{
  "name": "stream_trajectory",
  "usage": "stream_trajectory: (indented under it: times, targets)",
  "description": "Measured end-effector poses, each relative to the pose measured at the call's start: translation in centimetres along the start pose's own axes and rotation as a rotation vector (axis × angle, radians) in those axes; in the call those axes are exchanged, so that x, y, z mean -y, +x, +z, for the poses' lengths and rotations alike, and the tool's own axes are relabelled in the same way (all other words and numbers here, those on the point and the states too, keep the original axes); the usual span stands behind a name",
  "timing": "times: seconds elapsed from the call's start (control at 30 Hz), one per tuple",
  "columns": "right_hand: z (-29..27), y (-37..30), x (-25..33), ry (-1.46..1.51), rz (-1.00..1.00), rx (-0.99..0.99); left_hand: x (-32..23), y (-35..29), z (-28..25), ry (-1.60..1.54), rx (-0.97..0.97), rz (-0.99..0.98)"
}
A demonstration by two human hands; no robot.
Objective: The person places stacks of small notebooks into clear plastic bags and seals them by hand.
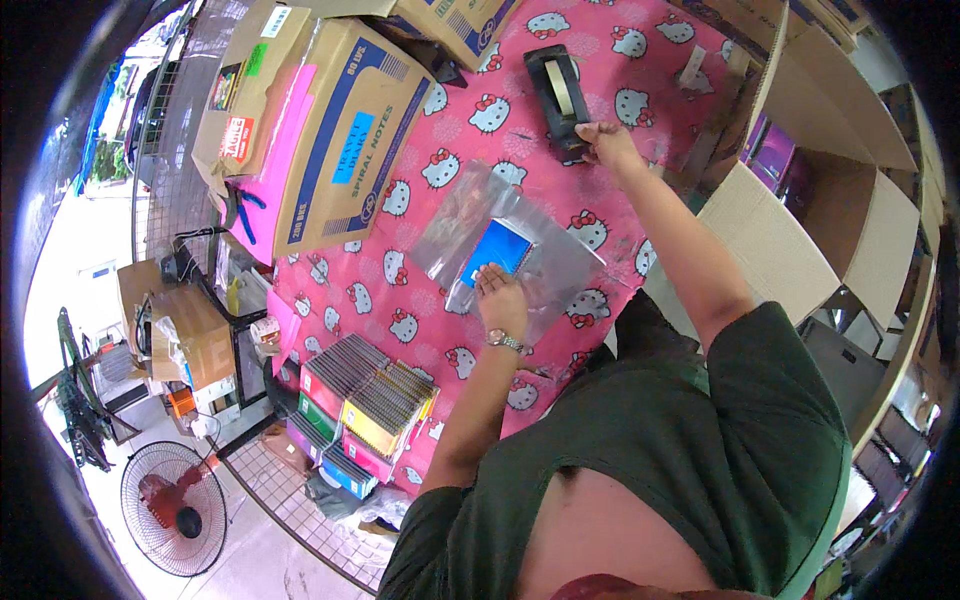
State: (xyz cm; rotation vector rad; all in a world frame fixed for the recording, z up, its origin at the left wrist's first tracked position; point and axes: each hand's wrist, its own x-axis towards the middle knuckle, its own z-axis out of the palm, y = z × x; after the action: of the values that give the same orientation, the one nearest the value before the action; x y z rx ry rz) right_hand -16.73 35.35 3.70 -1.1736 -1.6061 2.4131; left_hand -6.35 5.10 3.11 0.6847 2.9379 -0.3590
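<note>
A small blue spiral notebook (503, 246) lies on a clear plastic bag (560, 262) on the pink patterned tablecloth. It cannot be told whether the notebook is inside the bag or on top of it. My left hand (498, 294) rests with outstretched fingers on the notebook's near edge. Further off and to the right stands a black tape dispenser (547, 85) with a roll of tape (560, 92). At its near end my right hand (608, 146) is closed in a pinch where the tape comes off; the tape end itself is hardly visible.
A large cardboard carton (340, 140) stands at the left with blue-handled pliers (246, 215) beside it. Stacked spiral notebooks (385, 400) sit at the table's near left. An open cardboard box (850, 220) with purple items is at the right. A fan (175, 508) stands on the floor.
</note>
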Motion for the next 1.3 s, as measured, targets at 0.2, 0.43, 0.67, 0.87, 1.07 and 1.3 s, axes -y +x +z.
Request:
stream_trajectory:
  times: [0.2,0.43,0.67,0.87,1.07,1.3]
  targets:
    - [-0.5,-3.2,-5.4,0.115,-0.216,0.097,0.8,-1.0,1.2,-0.181,-0.066,-0.038]
    - [7.7,-4.5,-5.7,-0.316,0.156,1.035,0.5,-1.7,2.7,-0.272,-0.217,-0.119]
    - [15.9,-5.6,-7.2,-1.666,-0.651,1.46,0.0,-1.9,2.5,-0.393,-0.346,-0.158]
    - [16.2,-7.0,-7.4,-1.771,-0.748,1.36,-0.3,-2.2,3.1,-0.449,-0.358,-0.201]
    - [14.6,-6.5,-5.1,-1.78,-0.713,1.177,1.0,-3.4,1.8,-0.351,-0.125,-0.083]
    - [14.3,-4.4,-3.1,-1.59,-0.787,1.167,-1.4,-1.6,-1.1,-0.507,-0.214,-0.295]
